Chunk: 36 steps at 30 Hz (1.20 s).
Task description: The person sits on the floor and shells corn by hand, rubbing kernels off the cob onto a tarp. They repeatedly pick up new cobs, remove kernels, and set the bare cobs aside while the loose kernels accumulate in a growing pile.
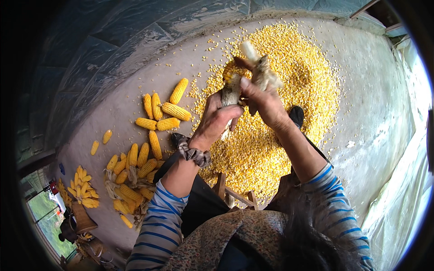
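My left hand (217,117) grips a mostly stripped corn cob (232,92), whose far end still carries a band of yellow kernels. Close against it, my right hand (266,103) holds a ragged, pale husk-like piece (263,74). A bare whitish cob end (248,50) sticks out beyond the fingers; how it joins that piece is blurred. My right thumb touches the cob in my left hand. Both hands are above a wide heap of loose corn kernels (301,78) on the floor.
Whole yellow corn ears (176,111) lie on the concrete floor (359,84) to the left, with a larger pile (130,193) nearer me. Black shoes (296,116) stand at the kernels. A wooden frame (221,186) is between my legs. A woven basket (83,216) stands far left.
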Available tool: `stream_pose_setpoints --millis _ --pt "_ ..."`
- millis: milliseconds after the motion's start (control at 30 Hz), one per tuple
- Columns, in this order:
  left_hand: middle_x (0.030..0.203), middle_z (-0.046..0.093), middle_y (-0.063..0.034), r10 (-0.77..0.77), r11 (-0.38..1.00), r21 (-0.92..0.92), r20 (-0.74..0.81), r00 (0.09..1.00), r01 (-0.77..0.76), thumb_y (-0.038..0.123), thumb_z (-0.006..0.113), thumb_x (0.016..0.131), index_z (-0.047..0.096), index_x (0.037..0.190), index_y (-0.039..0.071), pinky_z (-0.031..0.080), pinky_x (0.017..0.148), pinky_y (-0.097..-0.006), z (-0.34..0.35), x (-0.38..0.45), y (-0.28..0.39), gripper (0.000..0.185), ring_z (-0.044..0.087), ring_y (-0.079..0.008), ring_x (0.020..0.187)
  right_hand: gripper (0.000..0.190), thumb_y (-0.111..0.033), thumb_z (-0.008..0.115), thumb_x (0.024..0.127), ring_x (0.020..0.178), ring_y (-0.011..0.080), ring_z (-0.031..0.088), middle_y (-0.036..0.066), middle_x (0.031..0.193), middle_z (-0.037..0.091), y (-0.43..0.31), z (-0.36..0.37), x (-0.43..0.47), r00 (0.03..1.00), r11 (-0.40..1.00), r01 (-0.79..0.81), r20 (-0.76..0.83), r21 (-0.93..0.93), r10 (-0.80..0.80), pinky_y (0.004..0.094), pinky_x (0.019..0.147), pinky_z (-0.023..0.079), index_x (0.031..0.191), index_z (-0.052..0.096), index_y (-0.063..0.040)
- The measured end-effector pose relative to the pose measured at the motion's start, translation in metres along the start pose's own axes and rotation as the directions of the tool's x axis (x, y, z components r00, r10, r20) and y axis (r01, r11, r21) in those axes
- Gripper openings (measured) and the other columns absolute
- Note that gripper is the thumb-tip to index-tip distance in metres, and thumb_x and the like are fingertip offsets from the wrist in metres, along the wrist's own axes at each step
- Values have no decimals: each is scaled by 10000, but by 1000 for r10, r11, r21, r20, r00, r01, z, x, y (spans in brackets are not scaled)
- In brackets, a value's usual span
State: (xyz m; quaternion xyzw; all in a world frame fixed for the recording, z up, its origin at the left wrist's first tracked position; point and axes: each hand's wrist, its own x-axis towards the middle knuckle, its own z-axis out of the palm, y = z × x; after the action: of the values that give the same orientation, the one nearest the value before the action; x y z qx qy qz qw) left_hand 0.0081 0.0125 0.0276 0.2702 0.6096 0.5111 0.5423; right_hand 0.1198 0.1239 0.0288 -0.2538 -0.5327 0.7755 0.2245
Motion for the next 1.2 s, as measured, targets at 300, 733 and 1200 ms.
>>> stream_pose_setpoints --millis 300,733,1200 --pt "640 515 -22 -3 1000 -15 -46 999 3 191 638 774 539 927 4 396 522 -256 5 -5 -3 261 494 -111 544 505 -416 582 930 916 240 607 139 1071 596 5 -19 22 967 958 -106 -198 267 162 394 819 511 1293 539 -67" --pt "761 634 -190 386 723 677 -234 892 -135 160 707 754 534 970 24 483 618 -443 8 7 -22 309 625 -391 704 490 -408 652 889 661 152 570 54 814 589 8 -7 25 991 970 -43 -110 241 72 253 498 441 1173 572 -17" --pt "557 480 5 -82 959 -257 157 984 121 170 657 799 536 897 25 391 464 -252 3 -6 -13 212 452 -94 471 446 -390 680 890 736 102 604 62 891 668 4 -7 29 974 985 137 -168 -107 -154 231 569 463 1160 584 -49"
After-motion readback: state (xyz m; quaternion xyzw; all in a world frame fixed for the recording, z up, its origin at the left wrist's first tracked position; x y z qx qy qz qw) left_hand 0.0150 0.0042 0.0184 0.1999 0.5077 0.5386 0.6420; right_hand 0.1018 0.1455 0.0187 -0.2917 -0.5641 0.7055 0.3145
